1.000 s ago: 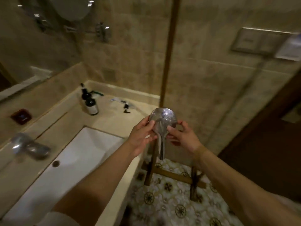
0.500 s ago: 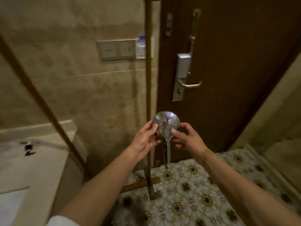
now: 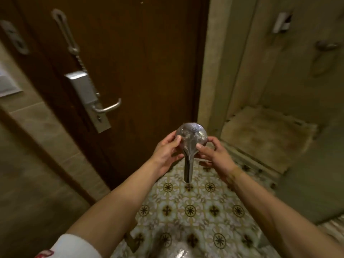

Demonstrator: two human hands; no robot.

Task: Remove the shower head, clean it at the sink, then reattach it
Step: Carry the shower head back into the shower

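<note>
The chrome shower head (image 3: 190, 140) is wet, with its round back toward me and its handle pointing down. Both hands hold it in front of my chest, above the patterned floor. My left hand (image 3: 166, 152) grips its left rim, thumb on the back. My right hand (image 3: 214, 155) grips its right rim, thumb near the neck. The spray face is hidden on the far side. The sink is out of view.
A dark wooden door (image 3: 139, 53) with a silver lever handle (image 3: 106, 108) and a chain latch (image 3: 68, 38) stands straight ahead. To the right, a tiled shower area (image 3: 268, 135) lies behind a raised threshold, with a wall fitting (image 3: 325, 45) high up. Patterned floor tiles (image 3: 189, 211) lie below.
My view has swung right, from the sink counter past the glass panel to the door and shower area. Both hands keep the same hold on the shower head.
</note>
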